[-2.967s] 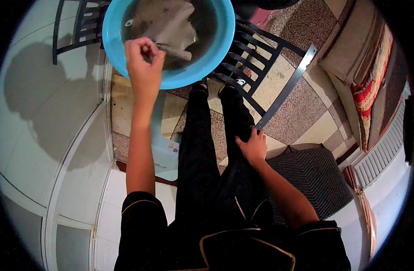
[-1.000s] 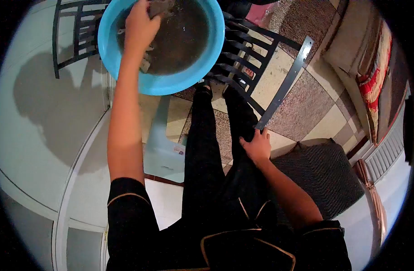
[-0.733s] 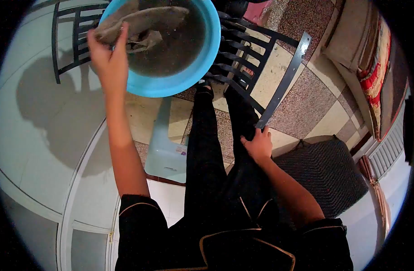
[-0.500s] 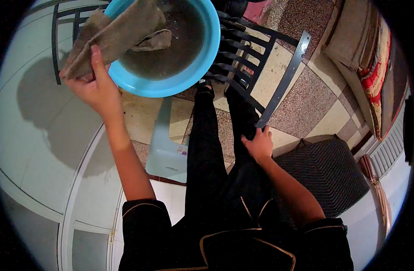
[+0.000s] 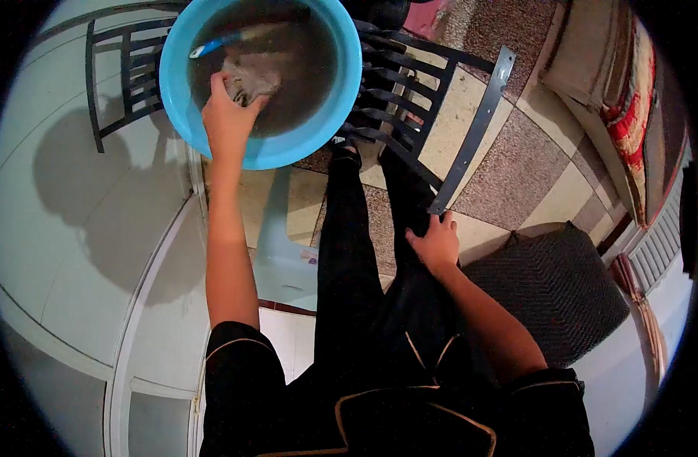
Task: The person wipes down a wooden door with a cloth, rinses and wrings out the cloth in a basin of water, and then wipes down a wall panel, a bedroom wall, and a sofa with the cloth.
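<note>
A light-blue basin (image 5: pixel 262 158) of murky dark water stands on a black slatted metal rack. Reaching into it, my left hand (image 5: pixel 231 114) grips a wet grey-brown cloth (image 5: pixel 253 74), its thumb and fingers closed round the near edge. Much of the cloth lies under the water. Beyond it, a blue-and-white handle (image 5: pixel 215 44) slants at the basin's far left side. My right hand (image 5: pixel 438 242) rests on my knee, thumb apart from the fingers. Its fingertips are right at the lower end of the rack's dark metal bar (image 5: pixel 474 131).
Below the basin stands a pale plastic stool (image 5: pixel 284 266). A black woven seat (image 5: pixel 551 293) is at the right, and a brown padded piece (image 5: pixel 592 57) with red fabric is beyond it. White panels (image 5: pixel 97 251) line the left side. Checkered tiles (image 5: pixel 516 160) cover the floor.
My left hand has moved right and down into the basin, taking the raised cloth into the water. The blue-and-white handle now shows. My right hand has stayed put.
</note>
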The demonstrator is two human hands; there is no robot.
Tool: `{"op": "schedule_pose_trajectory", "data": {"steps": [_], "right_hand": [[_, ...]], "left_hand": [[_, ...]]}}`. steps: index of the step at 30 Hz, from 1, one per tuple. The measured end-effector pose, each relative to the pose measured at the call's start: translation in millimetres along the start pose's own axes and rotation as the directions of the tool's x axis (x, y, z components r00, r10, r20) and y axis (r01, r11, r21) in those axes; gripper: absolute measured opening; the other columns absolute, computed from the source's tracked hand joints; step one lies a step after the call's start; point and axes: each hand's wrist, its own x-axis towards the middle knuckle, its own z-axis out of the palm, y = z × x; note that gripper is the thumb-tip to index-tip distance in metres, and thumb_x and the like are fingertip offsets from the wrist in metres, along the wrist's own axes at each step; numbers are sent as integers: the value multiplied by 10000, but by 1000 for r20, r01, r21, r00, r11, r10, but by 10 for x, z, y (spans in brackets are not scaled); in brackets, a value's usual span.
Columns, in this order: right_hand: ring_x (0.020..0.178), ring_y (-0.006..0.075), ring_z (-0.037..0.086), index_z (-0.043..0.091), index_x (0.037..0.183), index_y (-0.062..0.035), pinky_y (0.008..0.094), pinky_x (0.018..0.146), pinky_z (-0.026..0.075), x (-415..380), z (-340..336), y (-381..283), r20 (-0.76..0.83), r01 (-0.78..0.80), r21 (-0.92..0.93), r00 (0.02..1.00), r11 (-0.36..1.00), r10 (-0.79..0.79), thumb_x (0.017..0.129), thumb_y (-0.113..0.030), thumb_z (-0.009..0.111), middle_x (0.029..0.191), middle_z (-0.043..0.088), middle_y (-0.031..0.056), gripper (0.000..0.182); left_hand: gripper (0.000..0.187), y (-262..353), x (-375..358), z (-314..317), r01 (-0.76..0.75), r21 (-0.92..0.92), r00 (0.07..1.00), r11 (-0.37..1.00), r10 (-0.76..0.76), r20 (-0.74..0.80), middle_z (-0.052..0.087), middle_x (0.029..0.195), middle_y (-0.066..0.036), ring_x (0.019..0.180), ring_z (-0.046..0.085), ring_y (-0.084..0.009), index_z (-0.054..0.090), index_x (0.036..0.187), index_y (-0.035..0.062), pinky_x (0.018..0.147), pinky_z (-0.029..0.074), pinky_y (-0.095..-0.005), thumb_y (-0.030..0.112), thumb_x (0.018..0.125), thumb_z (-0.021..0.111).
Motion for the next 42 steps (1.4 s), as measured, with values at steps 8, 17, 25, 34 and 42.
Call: {"op": "schedule_pose_trajectory", "data": {"steps": [8,17,25,34,42], "right_hand": [[1249,444,426,443,1342,-33,496,959,475,-9,54,23,-21,-6,5,1000,1000,6,745,-434,735,1378,393,269,776],[1214,442,455,434,1342,-29,497,949,479,8,4,-11,4,-26,16,1000,1000,25,746,-434,729,1365,406,268,779],[1185,419,466,458,1329,-44,492,935,485,15,-1,7,-41,1,9,999,1000,-1,751,-431,724,1325,428,240,745],[1142,407,481,464,1336,-84,493,921,485,23,38,84,-58,11,23,998,1000,-9,754,-423,715,1275,449,215,719],[1128,400,490,466,1328,-82,486,913,489,28,61,111,-83,10,15,997,1000,-8,755,-432,714,1251,459,209,716]], "left_hand": [[442,-325,-29,5,-206,23,951,978,206,-230,627,1081,-155,1014,619,-311,543,1150,41,881,490,-386,130,764,739],[482,-227,21,-132,74,-772,997,631,-68,39,629,1036,-86,967,602,-165,494,1263,17,880,475,-293,16,814,668],[439,-75,157,226,297,-847,936,442,-311,166,648,990,-68,868,631,-174,605,1106,35,776,508,-287,-44,710,776],[323,-163,254,281,290,-957,940,21,-192,281,590,1056,-127,828,645,-272,575,1101,-31,850,596,-451,-124,799,641],[231,-94,355,159,356,-908,931,223,-166,324,589,838,-89,635,565,-164,604,1072,12,534,507,-285,44,869,708]]}}
